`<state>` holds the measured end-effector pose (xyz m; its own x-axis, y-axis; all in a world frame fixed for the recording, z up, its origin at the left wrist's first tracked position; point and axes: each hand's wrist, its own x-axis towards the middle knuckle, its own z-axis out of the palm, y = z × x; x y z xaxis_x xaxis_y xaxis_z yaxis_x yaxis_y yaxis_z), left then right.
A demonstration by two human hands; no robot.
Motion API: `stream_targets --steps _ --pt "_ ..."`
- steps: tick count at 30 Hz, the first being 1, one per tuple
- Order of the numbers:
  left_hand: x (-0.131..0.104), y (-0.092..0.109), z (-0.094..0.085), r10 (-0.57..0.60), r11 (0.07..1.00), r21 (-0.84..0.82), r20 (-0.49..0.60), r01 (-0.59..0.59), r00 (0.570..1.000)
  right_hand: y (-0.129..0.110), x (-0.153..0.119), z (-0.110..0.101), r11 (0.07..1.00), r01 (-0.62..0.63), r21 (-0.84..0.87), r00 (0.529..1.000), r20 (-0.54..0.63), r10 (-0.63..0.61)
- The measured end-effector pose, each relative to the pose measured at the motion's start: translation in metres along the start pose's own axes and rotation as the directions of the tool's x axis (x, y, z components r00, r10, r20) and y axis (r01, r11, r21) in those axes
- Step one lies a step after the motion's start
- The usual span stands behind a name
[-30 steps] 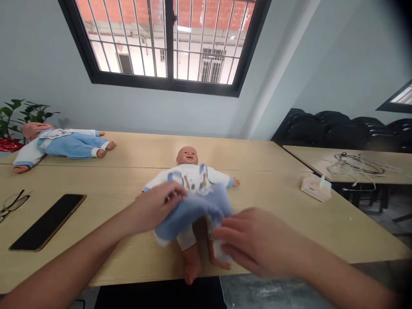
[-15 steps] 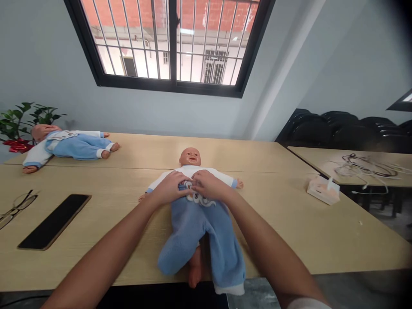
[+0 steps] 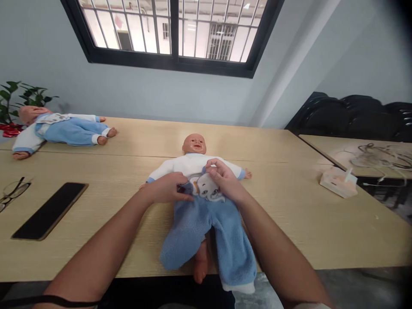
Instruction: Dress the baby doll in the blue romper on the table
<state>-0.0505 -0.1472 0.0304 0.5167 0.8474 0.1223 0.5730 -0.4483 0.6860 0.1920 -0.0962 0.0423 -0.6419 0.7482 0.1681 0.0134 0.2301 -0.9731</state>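
A baby doll [image 3: 194, 144] lies on its back on the table, head away from me, wearing a white top [image 3: 182, 164] with blue cuffs. Blue fleece overalls [image 3: 193, 231] with an elephant face on the bib [image 3: 208, 189] cover its front from the waist down. One bare doll foot [image 3: 201, 266] shows between the trouser legs; the other foot is hidden. My left hand [image 3: 169, 187] is closed on the bib's left edge, its fingertips partly hidden. My right hand [image 3: 223, 178] pinches the bib's upper right corner, thumb against fingers.
A second doll [image 3: 71, 130] in similar clothes lies at the back left beside a potted plant [image 3: 24, 96]. Glasses [image 3: 14, 193] and a black phone [image 3: 49, 210] lie on the left. On the right are a tissue box [image 3: 338, 182], cables [image 3: 386, 156] on another table, and stacked black chairs [image 3: 341, 116].
My hands have moved apart, the right one outward to the bib's corner, uncovering the elephant face. The view has tilted down, and the doll's head has turned slightly.
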Motion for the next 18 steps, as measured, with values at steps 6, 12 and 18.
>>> stream_targets --steps 6,12,18 --pt "-0.003 0.001 0.000 -0.111 0.956 -0.288 -0.159 0.061 0.981 -0.013 -0.003 0.003 0.933 0.010 -0.360 0.964 0.251 0.087" --pt "-0.008 0.007 0.005 -0.058 0.988 -0.140 0.084 0.069 0.995 -0.004 0.003 -0.010 0.981 -0.030 -0.193 0.994 0.099 0.050" --pt "-0.005 0.006 0.005 -0.012 0.956 -0.293 -0.036 0.001 0.999 -0.012 -0.004 0.006 0.993 -0.084 -0.078 0.981 0.166 0.096"
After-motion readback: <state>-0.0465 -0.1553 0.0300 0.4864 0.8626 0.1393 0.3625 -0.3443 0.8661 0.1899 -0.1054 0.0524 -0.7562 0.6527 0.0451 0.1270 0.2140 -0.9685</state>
